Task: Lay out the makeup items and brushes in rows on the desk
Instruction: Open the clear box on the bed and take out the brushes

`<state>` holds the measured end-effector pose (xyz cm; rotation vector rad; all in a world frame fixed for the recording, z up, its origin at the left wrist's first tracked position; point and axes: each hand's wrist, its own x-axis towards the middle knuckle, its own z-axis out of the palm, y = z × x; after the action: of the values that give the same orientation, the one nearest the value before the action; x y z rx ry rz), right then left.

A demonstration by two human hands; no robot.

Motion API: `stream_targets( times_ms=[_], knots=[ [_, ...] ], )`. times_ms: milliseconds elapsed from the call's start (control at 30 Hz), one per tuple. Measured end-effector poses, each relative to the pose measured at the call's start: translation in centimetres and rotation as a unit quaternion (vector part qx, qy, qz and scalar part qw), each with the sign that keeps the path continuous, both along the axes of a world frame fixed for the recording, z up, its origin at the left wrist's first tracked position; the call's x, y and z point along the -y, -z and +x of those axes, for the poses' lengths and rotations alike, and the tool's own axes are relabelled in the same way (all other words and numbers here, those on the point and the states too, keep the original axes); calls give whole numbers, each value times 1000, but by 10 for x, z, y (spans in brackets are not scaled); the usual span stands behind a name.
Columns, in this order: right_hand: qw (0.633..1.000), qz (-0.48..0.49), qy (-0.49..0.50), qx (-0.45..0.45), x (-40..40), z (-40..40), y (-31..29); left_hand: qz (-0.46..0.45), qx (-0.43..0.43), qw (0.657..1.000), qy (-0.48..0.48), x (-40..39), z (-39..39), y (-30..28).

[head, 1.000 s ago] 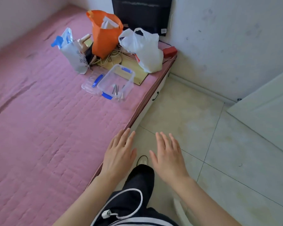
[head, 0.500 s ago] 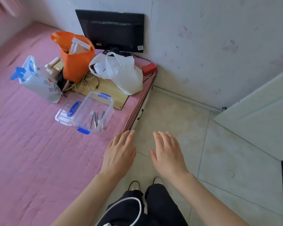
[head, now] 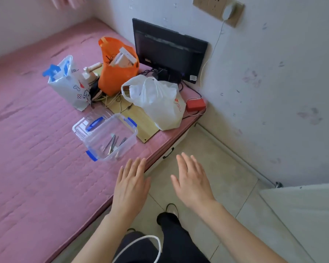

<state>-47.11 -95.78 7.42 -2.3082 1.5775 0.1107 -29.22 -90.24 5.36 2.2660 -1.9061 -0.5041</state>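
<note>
left hand (head: 131, 184) flat, right hand (head: 193, 180) flat, palms down

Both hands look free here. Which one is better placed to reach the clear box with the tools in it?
Probably the left. The left hand hovers open over the mattress edge, just below the clear box. The right hand, also open, is out over the floor, farther from it.

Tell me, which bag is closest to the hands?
The white plastic bag, slumped at the bed's edge by the red box. The orange bag and the blue-handled bag stand farther back.
</note>
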Motion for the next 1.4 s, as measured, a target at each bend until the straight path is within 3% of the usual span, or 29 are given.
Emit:
stream_targets(
  times_ms=[433, 867, 1167, 1400],
  knots=[
    [990, 5, -140, 8, 109, 32, 13, 22, -13, 980, -195, 19, 12, 0],
    [970, 38, -239, -10, 186, 156, 56, 40, -32, 968, -247, 72, 120, 46],
    [947, 45, -317, -30, 243, 228, 125, 82, -41, 970, -225, 131, 172, 108],
    [910, 100, -400, -36, 285, 273, 209, 124, -137, 939, -290, 166, 191, 196]
  ],
)
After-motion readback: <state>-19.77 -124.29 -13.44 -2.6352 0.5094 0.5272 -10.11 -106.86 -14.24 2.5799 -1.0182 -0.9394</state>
